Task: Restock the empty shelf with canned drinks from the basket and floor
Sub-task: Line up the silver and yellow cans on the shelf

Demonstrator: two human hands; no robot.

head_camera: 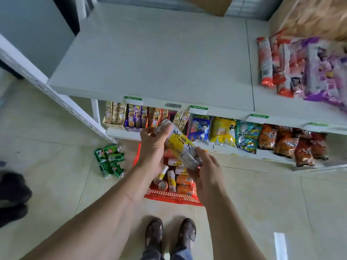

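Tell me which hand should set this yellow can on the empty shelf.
Probably left. The left hand grips the yellow can at its far end, nearest the empty shelf; the right hand holds the near end, over the basket.

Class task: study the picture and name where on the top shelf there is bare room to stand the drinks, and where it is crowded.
The top shelf is bare from its left edge to the seam; beyond it the snack packets crowd the right end. Both the left hand and right hand hold the yellow can pack.
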